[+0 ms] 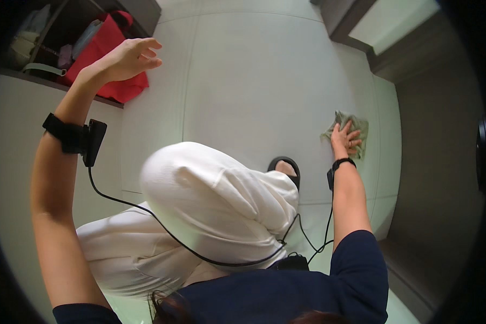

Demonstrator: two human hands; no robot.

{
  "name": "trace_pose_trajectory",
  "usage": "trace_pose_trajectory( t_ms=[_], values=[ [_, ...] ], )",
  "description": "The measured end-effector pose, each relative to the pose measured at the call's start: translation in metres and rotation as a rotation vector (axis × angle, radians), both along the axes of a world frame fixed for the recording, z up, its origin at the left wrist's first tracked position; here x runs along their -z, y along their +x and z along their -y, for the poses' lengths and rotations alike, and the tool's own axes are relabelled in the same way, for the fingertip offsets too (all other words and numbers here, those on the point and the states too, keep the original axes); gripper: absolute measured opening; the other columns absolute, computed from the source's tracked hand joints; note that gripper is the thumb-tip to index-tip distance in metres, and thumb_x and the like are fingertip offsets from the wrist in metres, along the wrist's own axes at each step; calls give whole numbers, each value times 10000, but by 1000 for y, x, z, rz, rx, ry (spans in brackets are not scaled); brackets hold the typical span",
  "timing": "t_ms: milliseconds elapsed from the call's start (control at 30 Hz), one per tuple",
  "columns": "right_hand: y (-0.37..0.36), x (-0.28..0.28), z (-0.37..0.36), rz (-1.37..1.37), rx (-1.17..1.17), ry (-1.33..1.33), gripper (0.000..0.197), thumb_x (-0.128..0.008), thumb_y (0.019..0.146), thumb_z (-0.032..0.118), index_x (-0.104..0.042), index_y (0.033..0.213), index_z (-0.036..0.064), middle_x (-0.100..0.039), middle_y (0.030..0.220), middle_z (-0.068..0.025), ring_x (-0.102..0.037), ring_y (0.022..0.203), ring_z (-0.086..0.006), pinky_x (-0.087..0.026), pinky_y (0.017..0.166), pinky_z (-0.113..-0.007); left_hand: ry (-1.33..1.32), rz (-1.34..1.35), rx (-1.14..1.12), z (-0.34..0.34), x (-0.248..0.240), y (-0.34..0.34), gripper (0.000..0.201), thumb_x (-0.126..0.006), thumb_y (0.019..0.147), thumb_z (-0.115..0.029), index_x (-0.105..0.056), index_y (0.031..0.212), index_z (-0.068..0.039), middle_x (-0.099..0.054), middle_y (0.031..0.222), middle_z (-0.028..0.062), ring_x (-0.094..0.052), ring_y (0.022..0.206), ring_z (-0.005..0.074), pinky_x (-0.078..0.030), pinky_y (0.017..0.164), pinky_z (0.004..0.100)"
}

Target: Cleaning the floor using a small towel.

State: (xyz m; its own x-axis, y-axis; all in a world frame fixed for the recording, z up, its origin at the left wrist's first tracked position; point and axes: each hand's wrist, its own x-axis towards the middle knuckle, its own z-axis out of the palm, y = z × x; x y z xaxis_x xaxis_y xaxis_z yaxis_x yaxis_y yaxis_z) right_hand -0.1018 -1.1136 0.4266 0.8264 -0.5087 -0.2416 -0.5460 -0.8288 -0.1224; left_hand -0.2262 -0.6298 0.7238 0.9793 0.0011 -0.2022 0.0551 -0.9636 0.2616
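A grey-green cleaning cloth (363, 129) lies crumpled on the pale tiled floor at the right. My right hand (344, 139) rests palm down on it, fingers spread and pressing it against the tiles. A ring and a black wrist strap are on that side. At the upper left my left hand (132, 58) hangs in the air with loosely bent, parted fingers and nothing in them. Behind it is a red fabric bag (125, 89) at a dark open shelf; I cannot tell whether the hand touches the bag.
The dark shelf (13, 75) at the left holds bags and packages. A dark cabinet panel (432, 156) stands close to the right of the cloth. Black cables (178, 248) run from my wrists across my white trousers. My foot in a black slipper (286, 166) is on the floor (243, 81).
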Motion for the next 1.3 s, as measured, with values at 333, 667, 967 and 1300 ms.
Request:
trace_pose_trajectory(
  t_ms=[333,667,967,1300],
  values=[
    [-2,5,-238,138,-917,-13,594,-319,854,489,-111,1376,296,25,1448,-92,85,1302,-386,-29,992,-603,37,-4,-89,-45,25,-10,380,-565,834,-230,-492,1072,57,-576,1019,220,-586,927,291,-485,789,343],
    [-116,-13,-306,217,-1986,624,572,-540,795,297,-323,1314,197,-204,1391,-146,-151,1282,-378,-160,1005,-536,74,122,-40,-42,186,-81,540,-606,777,-292,-415,1213,-38,-366,1282,208,-358,1183,340,-296,977,395],
    [-60,-44,-103,167,-914,675,514,-486,783,12,-356,1276,78,-444,1242,-121,-533,953,-208,-425,805,-301,-47,239,-262,80,288,-76,691,-413,777,-586,-229,1360,-264,-105,1439,89,51,1304,390,10,976,625],
    [-69,-71,-43,-183,-504,595,485,-509,778,93,-391,1248,105,-483,1187,-131,-578,813,-151,-417,612,-253,84,168,-701,1,291,-107,661,-429,785,-554,-240,1355,-277,-159,1430,57,-47,1312,348,-41,992,603]
  ],
)
